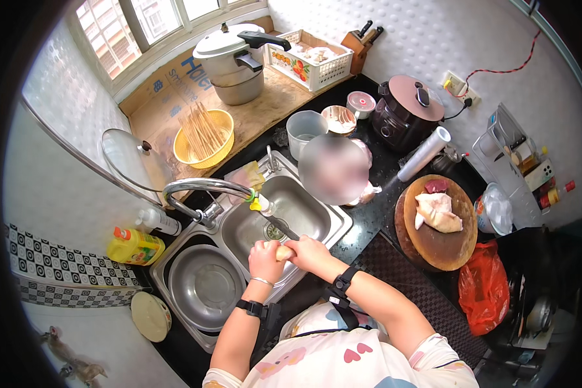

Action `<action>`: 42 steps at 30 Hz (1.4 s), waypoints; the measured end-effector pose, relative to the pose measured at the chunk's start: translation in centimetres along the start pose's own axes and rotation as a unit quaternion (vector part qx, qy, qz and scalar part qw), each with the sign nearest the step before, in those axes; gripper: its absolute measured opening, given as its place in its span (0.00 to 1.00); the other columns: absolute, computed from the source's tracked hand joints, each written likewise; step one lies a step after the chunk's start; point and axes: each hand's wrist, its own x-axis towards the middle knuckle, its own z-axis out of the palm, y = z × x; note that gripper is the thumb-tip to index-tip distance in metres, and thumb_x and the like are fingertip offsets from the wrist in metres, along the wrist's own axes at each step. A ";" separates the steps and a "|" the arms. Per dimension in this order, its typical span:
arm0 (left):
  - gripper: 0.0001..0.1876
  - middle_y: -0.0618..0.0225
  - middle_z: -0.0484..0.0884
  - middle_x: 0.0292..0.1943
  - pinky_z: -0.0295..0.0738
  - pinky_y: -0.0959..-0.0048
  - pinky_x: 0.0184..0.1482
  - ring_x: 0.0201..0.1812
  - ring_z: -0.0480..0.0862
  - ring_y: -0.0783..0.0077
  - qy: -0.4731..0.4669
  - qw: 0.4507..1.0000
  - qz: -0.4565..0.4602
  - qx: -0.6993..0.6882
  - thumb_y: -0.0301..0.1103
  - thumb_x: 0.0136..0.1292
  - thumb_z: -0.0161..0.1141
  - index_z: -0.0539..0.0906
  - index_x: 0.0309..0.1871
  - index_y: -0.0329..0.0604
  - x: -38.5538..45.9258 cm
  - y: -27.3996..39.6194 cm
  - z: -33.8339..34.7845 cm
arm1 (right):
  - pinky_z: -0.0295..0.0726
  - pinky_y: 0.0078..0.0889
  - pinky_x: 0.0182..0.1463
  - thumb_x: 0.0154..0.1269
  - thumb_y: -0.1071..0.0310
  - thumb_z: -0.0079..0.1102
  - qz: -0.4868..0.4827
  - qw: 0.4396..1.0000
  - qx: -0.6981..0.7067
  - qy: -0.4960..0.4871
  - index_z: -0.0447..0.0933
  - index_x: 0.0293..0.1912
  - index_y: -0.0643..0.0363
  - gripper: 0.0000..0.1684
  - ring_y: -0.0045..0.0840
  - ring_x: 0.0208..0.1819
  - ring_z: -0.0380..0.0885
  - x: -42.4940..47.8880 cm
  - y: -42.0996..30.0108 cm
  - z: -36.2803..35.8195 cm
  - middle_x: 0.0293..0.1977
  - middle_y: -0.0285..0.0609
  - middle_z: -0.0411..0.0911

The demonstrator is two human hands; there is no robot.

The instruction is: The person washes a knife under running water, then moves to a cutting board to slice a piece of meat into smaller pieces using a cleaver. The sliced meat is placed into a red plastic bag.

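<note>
Over the near edge of the steel sink, my left hand is closed around a small pale yellowish piece of food, whose exact kind I cannot tell. My right hand grips a knife, its handle hidden in the fingers. The dark knife blade points away over the right basin, below the yellow-tipped faucet. Both hands nearly touch each other at the pale piece. On the round wooden chopping board to the right lie a piece of raw poultry and a small dark red piece of meat.
A steel bowl sits in the left basin. Right of the sink are a plastic jug, an electric cooker, a plastic-wrap roll and a red plastic bag. A yellow basket holds chopsticks behind the faucet.
</note>
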 end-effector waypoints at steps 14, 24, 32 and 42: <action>0.18 0.59 0.80 0.55 0.64 0.48 0.66 0.65 0.69 0.45 0.031 0.992 -0.112 0.050 0.50 0.58 0.68 0.85 0.46 0.52 2.4 -3.2 2.2 | 0.82 0.48 0.42 0.65 0.66 0.54 0.037 0.997 -0.007 0.064 0.69 0.65 0.53 0.28 0.45 0.39 0.83 -8.4 3.9 -4.4 0.36 0.51 0.83; 0.17 0.61 0.83 0.50 0.68 0.53 0.63 0.58 0.76 0.50 0.056 0.984 -0.166 0.029 0.45 0.57 0.67 0.83 0.46 0.48 2.6 2.1 3.7 | 0.82 0.50 0.39 0.67 0.68 0.49 0.037 0.995 -0.009 0.087 0.79 0.47 0.58 0.14 0.46 0.36 0.83 -11.8 9.4 -5.8 0.32 0.52 0.82; 0.14 0.57 0.83 0.38 0.77 0.65 0.47 0.41 0.83 0.59 0.111 0.969 -0.085 -0.202 0.31 0.58 0.66 0.79 0.45 0.35 3.2 12.7 6.3 | 0.81 0.49 0.35 0.66 0.66 0.53 0.018 0.977 0.015 0.212 0.79 0.47 0.55 0.12 0.45 0.32 0.82 -20.6 17.5 -11.4 0.30 0.48 0.81; 0.14 0.68 0.82 0.45 0.76 0.78 0.50 0.47 0.80 0.78 -0.049 0.892 -0.031 -0.449 0.24 0.64 0.60 0.78 0.53 0.34 3.8 36.6 12.8 | 0.81 0.48 0.39 0.66 0.64 0.57 0.154 0.930 0.013 0.333 0.80 0.53 0.54 0.17 0.47 0.36 0.82 -34.5 31.0 -20.9 0.35 0.51 0.83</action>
